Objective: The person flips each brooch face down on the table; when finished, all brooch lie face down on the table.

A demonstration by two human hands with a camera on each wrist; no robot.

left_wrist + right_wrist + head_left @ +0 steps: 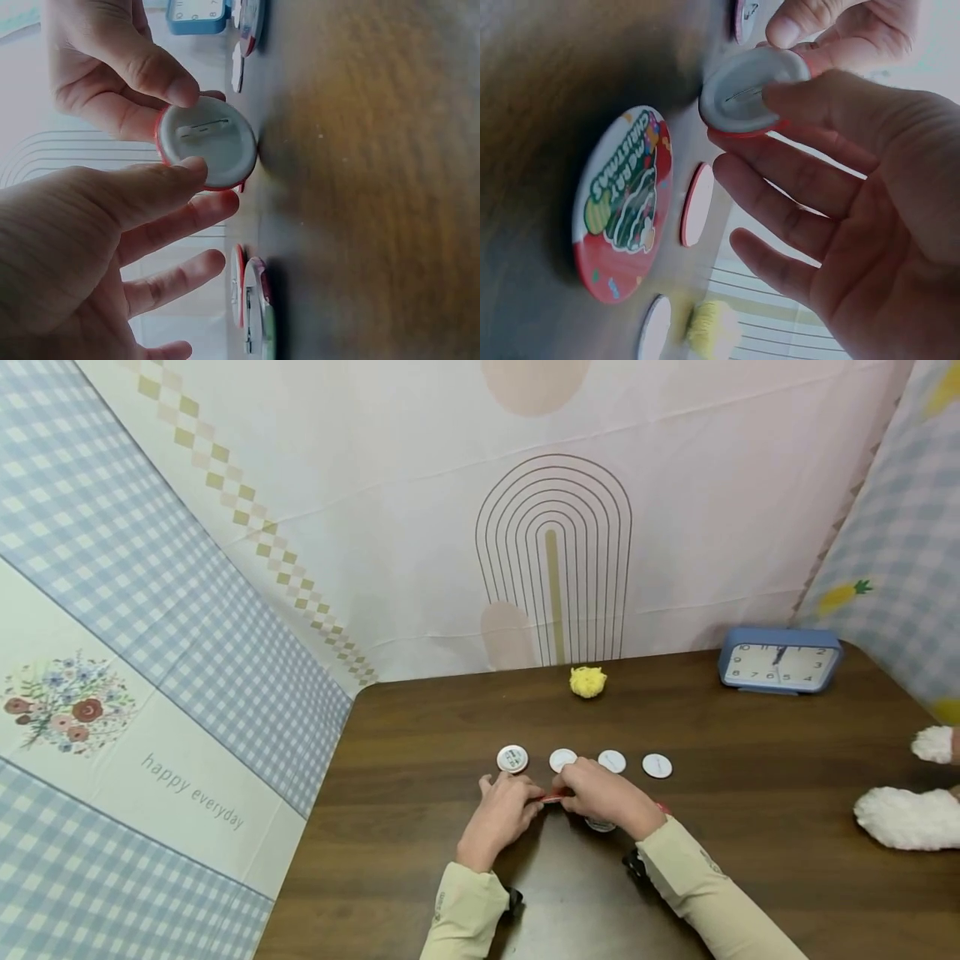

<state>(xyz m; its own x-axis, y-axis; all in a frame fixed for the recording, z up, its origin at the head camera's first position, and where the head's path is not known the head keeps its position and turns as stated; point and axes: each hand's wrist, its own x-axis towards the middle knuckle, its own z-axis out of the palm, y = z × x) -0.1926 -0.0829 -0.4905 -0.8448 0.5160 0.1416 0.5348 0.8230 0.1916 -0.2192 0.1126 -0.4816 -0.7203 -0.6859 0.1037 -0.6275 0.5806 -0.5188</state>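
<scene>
A round pin badge (pixel 552 798) with a red rim is held between my two hands, tilted just above the table. Its white back (pixel 221 154) and thin metal pin show in both wrist views. My left hand (pixel 501 814) pinches one side between thumb and fingers. On the other side, my right hand (pixel 609 795) grips it with thumb and forefinger, its other fingers loosely spread. A "Merry Christmas" badge (pixel 626 202) lies face up by the right hand, mostly covered by that arm in the head view.
Beyond the hands runs a row of round badges, including a stacked one (pixel 512 758) at the left and a single one (pixel 657 766) at the right. A yellow pompom (pixel 587 682) and a blue clock (pixel 780 662) stand farther back. White fluffy objects (pixel 903 817) reach in at right.
</scene>
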